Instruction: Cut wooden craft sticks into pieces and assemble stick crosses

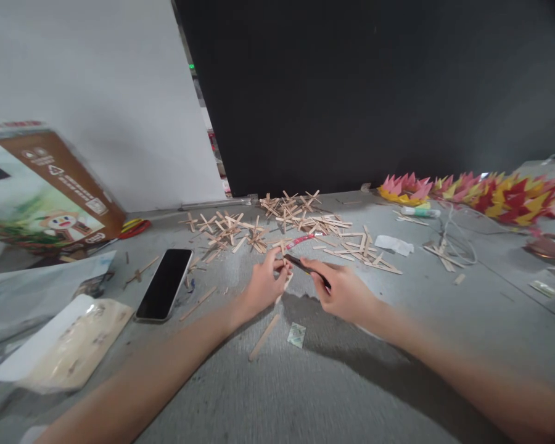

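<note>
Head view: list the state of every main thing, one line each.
Left grip, closed on a wooden stick
Right grip, closed around a dark tool
Phone, lying flat, screen dark
Stick pile, scattered, many crossed
Loose stick, lying flat
Small sachet, lying flat
White tissue, crumpled
White tube, lying on its side
Paper pieces, folded into points
Printed box, standing
Plastic packet, lying flat; sealing unclear

Matt wooden sticks (230, 229), glossy phone (164, 285)

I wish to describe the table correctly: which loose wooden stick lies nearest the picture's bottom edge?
The single stick just left of the small square packet; the other loose sticks all lie higher in view.
</note>
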`<state>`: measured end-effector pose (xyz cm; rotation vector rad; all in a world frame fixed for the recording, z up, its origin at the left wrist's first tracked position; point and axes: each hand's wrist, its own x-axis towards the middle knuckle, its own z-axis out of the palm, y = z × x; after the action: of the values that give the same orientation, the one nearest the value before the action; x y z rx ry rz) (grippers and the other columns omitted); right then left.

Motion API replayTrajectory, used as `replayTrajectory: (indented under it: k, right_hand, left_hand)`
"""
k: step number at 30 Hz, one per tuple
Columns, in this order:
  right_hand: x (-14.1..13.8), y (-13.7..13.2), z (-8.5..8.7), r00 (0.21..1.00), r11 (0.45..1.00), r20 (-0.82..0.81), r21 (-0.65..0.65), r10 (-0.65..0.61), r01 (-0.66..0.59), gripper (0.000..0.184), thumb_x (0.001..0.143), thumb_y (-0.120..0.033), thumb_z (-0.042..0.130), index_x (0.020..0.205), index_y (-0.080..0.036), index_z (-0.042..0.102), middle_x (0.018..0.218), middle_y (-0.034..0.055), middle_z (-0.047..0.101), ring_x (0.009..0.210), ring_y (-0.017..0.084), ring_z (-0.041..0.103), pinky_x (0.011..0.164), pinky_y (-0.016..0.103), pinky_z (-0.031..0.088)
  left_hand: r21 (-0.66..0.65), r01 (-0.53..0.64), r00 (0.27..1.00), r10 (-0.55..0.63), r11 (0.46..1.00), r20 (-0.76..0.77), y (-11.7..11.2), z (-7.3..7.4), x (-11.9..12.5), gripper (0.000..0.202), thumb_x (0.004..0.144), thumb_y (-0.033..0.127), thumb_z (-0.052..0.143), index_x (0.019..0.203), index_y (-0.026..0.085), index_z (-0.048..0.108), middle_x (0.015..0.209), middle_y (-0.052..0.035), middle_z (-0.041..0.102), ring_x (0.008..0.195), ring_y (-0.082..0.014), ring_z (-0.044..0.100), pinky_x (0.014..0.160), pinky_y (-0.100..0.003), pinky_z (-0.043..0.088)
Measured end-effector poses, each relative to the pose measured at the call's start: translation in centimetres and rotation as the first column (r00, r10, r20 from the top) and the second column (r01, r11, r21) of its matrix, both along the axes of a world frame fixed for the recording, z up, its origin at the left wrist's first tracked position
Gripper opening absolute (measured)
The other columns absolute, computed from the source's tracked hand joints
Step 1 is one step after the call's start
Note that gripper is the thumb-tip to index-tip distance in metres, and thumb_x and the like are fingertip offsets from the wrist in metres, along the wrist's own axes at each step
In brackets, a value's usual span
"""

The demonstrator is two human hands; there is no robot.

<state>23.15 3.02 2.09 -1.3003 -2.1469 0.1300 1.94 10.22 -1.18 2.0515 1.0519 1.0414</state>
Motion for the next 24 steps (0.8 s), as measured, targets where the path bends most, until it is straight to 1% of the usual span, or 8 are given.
replayTrajectory:
  k: [2, 3, 7, 10, 14, 17, 21, 24]
  right_hand:
    - [-0.3, -0.1, -0.8, 0.999, 0.999, -0.037, 0.034, -0.009, 0.01, 0.049, 0.099, -0.016, 0.044, 0.146, -0.015, 0.058, 0.118, 0.016, 0.078, 0.077, 0.021, 0.074, 0.071, 0.033, 0.054]
    - [-0.3, -0.1, -0.9, 0.999, 1.0, -0.048, 0.028, -0.003, 0.004, 0.049, 0.099, -0.016, 0.044, 0.146, -0.015, 0.058, 0.118, 0.016, 0.078, 0.077, 0.021, 0.074, 0.072, 0.033, 0.054]
    - [0.3, 0.2, 0.8, 0.998, 0.999, -0.056, -0.045, 0.021, -0.024, 0.045, 0.097, -0.016, 0.047, 0.138, -0.016, 0.066, 0.098, 0.0109, 0.081, 0.065, 0.019, 0.07, 0.065, 0.03, 0.051]
    - [0.6, 0.4, 1.6, 0.999, 0.998, -0.051, -0.065, 0.018, -0.022, 0.043, 0.096, -0.016, 0.049, 0.134, -0.018, 0.069, 0.094, 0.0093, 0.081, 0.061, 0.018, 0.069, 0.063, 0.029, 0.05]
    - [-0.1, 0.3, -0.7, 0.99, 0.999, -0.132, -0.02, 0.038, -0.041, 0.044, 0.1, -0.018, 0.045, 0.14, -0.016, 0.063, 0.114, 0.0143, 0.079, 0.084, 0.022, 0.076, 0.073, 0.031, 0.055]
    - [-0.4, 0.2, -2.0, 0.984, 0.999, -0.172, 0.01, 0.041, -0.04, 0.044, 0.101, -0.018, 0.044, 0.142, -0.016, 0.061, 0.118, 0.015, 0.078, 0.083, 0.021, 0.076, 0.074, 0.031, 0.056]
    - [0.2, 0.5, -0.1, 0.989, 0.998, -0.138, -0.034, 0.045, -0.05, 0.043, 0.099, -0.018, 0.046, 0.137, -0.017, 0.066, 0.108, 0.012, 0.081, 0.071, 0.018, 0.073, 0.068, 0.029, 0.054]
    - [0.7, 0.7, 1.0, 0.995, 0.996, -0.1, -0.082, 0.028, -0.036, 0.041, 0.098, -0.018, 0.048, 0.134, -0.018, 0.069, 0.094, 0.0079, 0.081, 0.051, 0.014, 0.063, 0.058, 0.027, 0.051]
  left_hand:
    - [-0.002, -0.018, 1.0, 0.018, 1.0, 0.002, 0.0, 0.0, -0.1, 0.036, 0.1, 0.026, 0.058, 0.135, 0.021, 0.05, 0.095, -0.0043, 0.082, 0.084, -0.0201, 0.08, 0.079, -0.031, 0.06]
    - [0.01, -0.019, 1.0, 0.019, 1.0, -0.01, 0.1, 0.0, -0.1, 0.036, 0.1, 0.025, 0.058, 0.135, 0.02, 0.05, 0.096, -0.0049, 0.083, 0.086, -0.0205, 0.08, 0.082, -0.032, 0.06]
    - [0.06, 0.016, 0.997, -0.012, 0.998, -0.072, 0.4, -0.7, -0.1, 0.039, 0.098, 0.021, 0.057, 0.137, 0.022, 0.049, 0.101, -0.0056, 0.082, 0.089, -0.0201, 0.08, 0.084, -0.031, 0.059]
    - [0.063, 0.032, 0.998, -0.028, 0.997, -0.057, 0.4, -0.9, -0.1, 0.039, 0.098, 0.021, 0.056, 0.137, 0.021, 0.048, 0.1, -0.0049, 0.082, 0.086, -0.019, 0.08, 0.08, -0.03, 0.059]
    - [0.059, -0.013, 0.999, 0.015, 0.998, -0.04, 0.2, -0.3, -0.2, 0.037, 0.099, 0.023, 0.057, 0.136, 0.02, 0.05, 0.094, -0.0048, 0.082, 0.085, -0.0198, 0.08, 0.082, -0.031, 0.059]
    - [0.052, -0.023, 0.999, 0.025, 0.998, -0.039, 0.1, 0.0, -0.4, 0.037, 0.1, 0.025, 0.056, 0.136, 0.02, 0.05, 0.092, -0.0042, 0.082, 0.084, -0.0206, 0.08, 0.08, -0.031, 0.06]
    - [0.072, 0.005, 0.998, -0.001, 0.997, -0.06, 0.3, -0.4, -0.3, 0.037, 0.099, 0.024, 0.055, 0.136, 0.021, 0.049, 0.096, -0.0046, 0.082, 0.087, -0.0203, 0.08, 0.082, -0.031, 0.059]
    - [0.073, 0.016, 0.999, -0.013, 0.997, -0.047, 0.5, -0.7, -0.2, 0.037, 0.099, 0.023, 0.054, 0.135, 0.021, 0.048, 0.097, -0.0043, 0.081, 0.083, -0.0188, 0.08, 0.079, -0.03, 0.059]
